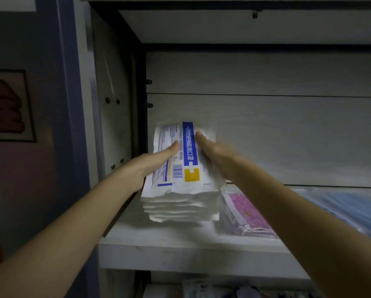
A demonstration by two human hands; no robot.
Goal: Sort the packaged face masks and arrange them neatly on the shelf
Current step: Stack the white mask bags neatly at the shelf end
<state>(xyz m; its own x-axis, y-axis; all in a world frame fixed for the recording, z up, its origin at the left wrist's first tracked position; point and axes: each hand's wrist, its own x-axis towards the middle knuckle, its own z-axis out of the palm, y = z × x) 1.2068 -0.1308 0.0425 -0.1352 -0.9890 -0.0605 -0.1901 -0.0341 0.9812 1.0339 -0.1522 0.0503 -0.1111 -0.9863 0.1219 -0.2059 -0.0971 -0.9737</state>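
Both hands (156,160) (214,153) outstretched, fingers clamped on white mask-packet stack (180,198), thumbs on top.

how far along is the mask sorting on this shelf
Done: pink patterned masks and blue masks already lie in separate groups on the shelf. In hand: the left hand and right hand hold the white packaged mask stack at the left end. Left: squaring that stack; more packages show on the lower shelf.

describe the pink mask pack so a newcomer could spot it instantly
Start at the white shelf that both arms reach over. Beside the stack of white packs at its left end lies a clear flat pack of pink patterned masks. It is the only pink one: the stack is white with blue print, the packs further right are pale blue.
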